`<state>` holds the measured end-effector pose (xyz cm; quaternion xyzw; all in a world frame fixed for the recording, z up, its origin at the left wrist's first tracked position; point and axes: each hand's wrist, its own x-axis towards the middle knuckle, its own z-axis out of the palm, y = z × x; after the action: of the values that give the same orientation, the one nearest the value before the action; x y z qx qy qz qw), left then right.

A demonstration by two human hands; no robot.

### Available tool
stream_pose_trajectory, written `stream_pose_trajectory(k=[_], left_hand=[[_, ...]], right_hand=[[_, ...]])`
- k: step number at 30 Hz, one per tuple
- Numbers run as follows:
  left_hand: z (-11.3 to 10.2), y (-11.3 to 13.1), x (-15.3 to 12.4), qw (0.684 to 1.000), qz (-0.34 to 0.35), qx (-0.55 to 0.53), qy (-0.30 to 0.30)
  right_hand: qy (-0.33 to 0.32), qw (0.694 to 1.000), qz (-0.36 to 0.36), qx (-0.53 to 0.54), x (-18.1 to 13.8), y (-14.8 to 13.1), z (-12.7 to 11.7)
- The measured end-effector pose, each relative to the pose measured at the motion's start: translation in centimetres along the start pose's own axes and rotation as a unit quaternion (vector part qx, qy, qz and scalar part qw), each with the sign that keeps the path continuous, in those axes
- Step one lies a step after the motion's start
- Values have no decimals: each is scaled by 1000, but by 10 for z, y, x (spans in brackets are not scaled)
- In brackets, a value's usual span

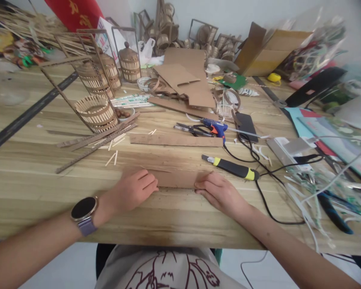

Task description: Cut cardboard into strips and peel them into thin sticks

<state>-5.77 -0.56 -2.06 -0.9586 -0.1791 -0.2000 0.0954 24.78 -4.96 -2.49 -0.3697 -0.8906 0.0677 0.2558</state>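
A brown cardboard strip (176,179) lies lengthwise on the wooden table in front of me. Its left end is gripped by my left hand (140,185), whose fingers are closed over it; a watch circles that wrist. At the other end, my right hand (215,188) pinches the strip between thumb and fingers. Just beyond it rests a second, longer cardboard strip (177,140). A yellow-and-black utility knife (234,167) lies beyond my right hand, its blade pointing left.
A blue hot glue gun (215,127) and a dark phone (246,127) lie beyond the knife, with black cables trailing right. Small stick baskets (96,113) stand at the back left. Larger cardboard sheets (186,72) are stacked at the back. Pliers (333,212) lie far right.
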Motion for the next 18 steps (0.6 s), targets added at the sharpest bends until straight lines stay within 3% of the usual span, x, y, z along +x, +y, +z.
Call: stream_pose_trajectory(k=[8, 18], left_hand=[[0, 1, 0, 999, -29, -30, -20], [1, 2, -2, 996, -70, -48, -25]], right_hand=[[-47, 996, 57, 50, 6, -2, -7], [-50, 989, 33, -138, 14, -11, 7]])
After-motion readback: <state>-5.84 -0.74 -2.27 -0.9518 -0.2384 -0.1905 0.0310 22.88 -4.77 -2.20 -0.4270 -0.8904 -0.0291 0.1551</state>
